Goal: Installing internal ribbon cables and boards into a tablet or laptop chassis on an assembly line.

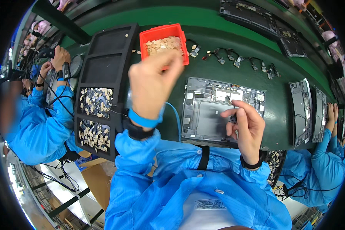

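In front of me lies an opened device chassis [209, 119], thin, dark and flat, with circuit boards and silvery plates along its far side. My right hand [247, 130] hovers over its right part, thumb and fingers bent but apart, with nothing visible between them. My left hand [155, 82] is raised at the near edge of a red bin [145, 38], which holds many small beige pieces [161, 45]. Its fingers are curled and smeared by motion, so whether they hold something cannot be seen. A blue wristband [145, 119] circles the left wrist, with a blue cord near it.
A black compartment tray [120, 57] stands left; its two near compartments hold dark and beige bits [96, 101]. Several small cable modules [237, 61] lie beyond the chassis. More chassis [301, 111] stand right and at the back. Co-workers in blue [46, 130] sit on both sides.
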### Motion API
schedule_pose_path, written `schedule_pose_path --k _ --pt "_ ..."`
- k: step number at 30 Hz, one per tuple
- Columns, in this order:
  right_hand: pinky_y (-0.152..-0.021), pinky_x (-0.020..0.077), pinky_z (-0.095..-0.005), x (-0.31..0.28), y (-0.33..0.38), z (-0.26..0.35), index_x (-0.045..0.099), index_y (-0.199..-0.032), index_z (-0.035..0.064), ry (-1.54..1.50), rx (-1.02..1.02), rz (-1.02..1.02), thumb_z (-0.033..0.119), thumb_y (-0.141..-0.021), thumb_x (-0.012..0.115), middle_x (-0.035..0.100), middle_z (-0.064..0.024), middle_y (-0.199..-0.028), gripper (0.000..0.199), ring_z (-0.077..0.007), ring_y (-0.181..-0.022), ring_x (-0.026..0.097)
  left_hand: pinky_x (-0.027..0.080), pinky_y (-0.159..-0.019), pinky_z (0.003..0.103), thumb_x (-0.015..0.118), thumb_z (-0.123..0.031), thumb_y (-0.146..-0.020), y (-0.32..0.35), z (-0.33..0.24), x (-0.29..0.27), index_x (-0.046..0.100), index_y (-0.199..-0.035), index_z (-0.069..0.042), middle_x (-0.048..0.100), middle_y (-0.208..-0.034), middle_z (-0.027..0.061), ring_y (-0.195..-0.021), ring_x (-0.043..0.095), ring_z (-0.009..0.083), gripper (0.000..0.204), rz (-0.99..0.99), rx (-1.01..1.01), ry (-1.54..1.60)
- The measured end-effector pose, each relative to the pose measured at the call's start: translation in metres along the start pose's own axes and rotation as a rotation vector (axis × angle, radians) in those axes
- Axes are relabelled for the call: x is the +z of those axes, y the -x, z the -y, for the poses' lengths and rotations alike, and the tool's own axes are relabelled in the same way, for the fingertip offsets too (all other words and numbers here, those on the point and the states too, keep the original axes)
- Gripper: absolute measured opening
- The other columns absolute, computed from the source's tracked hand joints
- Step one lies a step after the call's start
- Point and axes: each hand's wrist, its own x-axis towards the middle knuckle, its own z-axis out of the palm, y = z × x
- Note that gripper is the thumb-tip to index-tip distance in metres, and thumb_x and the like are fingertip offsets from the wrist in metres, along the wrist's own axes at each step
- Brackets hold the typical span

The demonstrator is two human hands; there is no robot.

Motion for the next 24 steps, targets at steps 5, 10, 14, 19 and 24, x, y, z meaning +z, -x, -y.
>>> schedule_pose_path --k 5,10,14,19,24 --pt "-0.051 0.0395 -0.0164 0.000 -0.005 -0.003 0.064 -0.133 -0.0007 0.094 0.015 -0.041 0.014 -0.109 0.053 0.076 -0.0131 -0.102 0.030 -0.0051 -0.069 0.061 0.055 -0.070 0.026 0.078 -0.004 -0.087 0.026 -0.011 0.007 0.079 -0.102 0.001 0.079 -0.095 0.0114 -0.081 0.073 0.0114 0.015 0.077 -0.002 0.200" --pt "-0.098 0.0522 -0.0309 0.004 0.004 0.002 0.066 -0.130 -0.0072 0.103 -0.089 0.033 0.007 -0.107 0.055 0.076 -0.0157 -0.108 0.029 -0.0184 -0.105 0.070 0.061 -0.075 0.030 0.081 -0.005 -0.083 0.060 -0.038 0.018 0.079 -0.106 0.000 0.079 -0.101 0.0160 -0.087 0.078 0.0210 0.023 0.263 0.003 0.308" --pt "-0.096 0.0531 -0.0301 0.006 0.004 0.001 0.066 -0.129 -0.0072 0.098 -0.140 0.064 0.006 -0.107 0.055 0.076 -0.0161 -0.107 0.028 -0.0187 -0.104 0.071 0.062 -0.076 0.030 0.081 -0.006 -0.083 0.063 -0.037 0.022 0.079 -0.106 0.002 0.079 -0.101 0.0174 -0.087 0.079 0.0232 0.024 0.276 0.013 0.357" --pt "-0.094 0.0533 -0.0297 0.004 0.004 0.002 0.067 -0.127 -0.0067 0.123 -0.128 0.090 0.007 -0.107 0.055 0.076 -0.0156 -0.107 0.027 -0.0182 -0.103 0.071 0.062 -0.076 0.031 0.081 -0.005 -0.082 0.060 -0.033 0.022 0.079 -0.103 0.001 0.078 -0.103 0.0180 -0.087 0.079 0.0246 0.021 0.261 0.096 0.343" --pt "-0.089 0.0531 -0.0279 0.001 0.002 -0.001 0.067 -0.126 -0.0055 0.167 -0.138 0.124 0.008 -0.108 0.054 0.076 -0.0150 -0.108 0.026 -0.0165 -0.099 0.070 0.060 -0.074 0.031 0.082 -0.005 -0.080 0.051 -0.034 0.013 0.080 -0.097 -0.002 0.078 -0.106 0.0178 -0.088 0.078 0.0234 0.018 0.361 0.132 0.181"
